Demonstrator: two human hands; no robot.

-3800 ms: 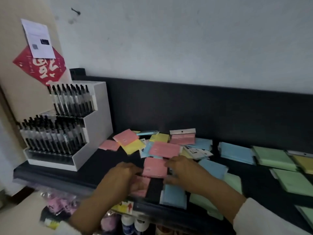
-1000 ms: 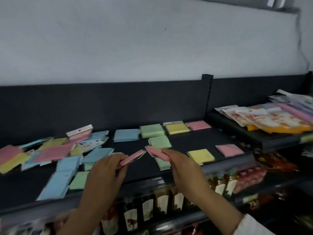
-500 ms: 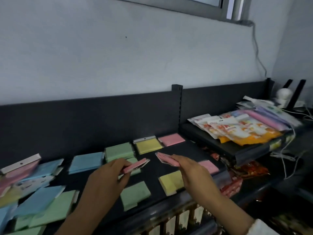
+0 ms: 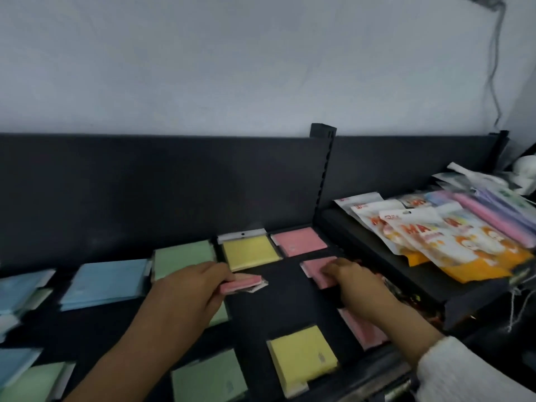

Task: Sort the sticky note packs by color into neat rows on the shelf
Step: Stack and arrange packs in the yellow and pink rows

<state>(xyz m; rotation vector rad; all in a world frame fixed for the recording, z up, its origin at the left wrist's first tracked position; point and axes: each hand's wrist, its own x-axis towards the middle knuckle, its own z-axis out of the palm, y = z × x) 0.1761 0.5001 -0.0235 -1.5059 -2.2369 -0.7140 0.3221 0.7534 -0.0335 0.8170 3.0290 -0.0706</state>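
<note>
On the black shelf [image 4: 290, 303], sticky note packs lie in rows by color. A blue pack [image 4: 107, 280], a green pack [image 4: 182, 256], a yellow pack [image 4: 249, 252] and a pink pack [image 4: 300, 241] line the back. My left hand [image 4: 188, 291] pinches a pink pack [image 4: 242, 283] above the shelf's middle. My right hand [image 4: 356, 285] holds another pink pack [image 4: 316, 269] flat on the shelf, just in front of the back pink one. A third pink pack [image 4: 362, 329] lies under my right wrist. Nearer me lie a yellow pack [image 4: 301, 358] and a green pack [image 4: 208, 378].
A raised black shelf [image 4: 435, 280] to the right carries colorful snack-like bags [image 4: 429, 236]. An upright shelf post [image 4: 322, 169] divides the two sections. More blue packs [image 4: 17, 288] and green packs [image 4: 32, 381] lie at the left. A cable [image 4: 493, 68] hangs on the wall.
My view has swung right along the shelf. My right hand has lowered its pink pack onto the shelf in front of the back pink pack. My left hand still holds its pink pack.
</note>
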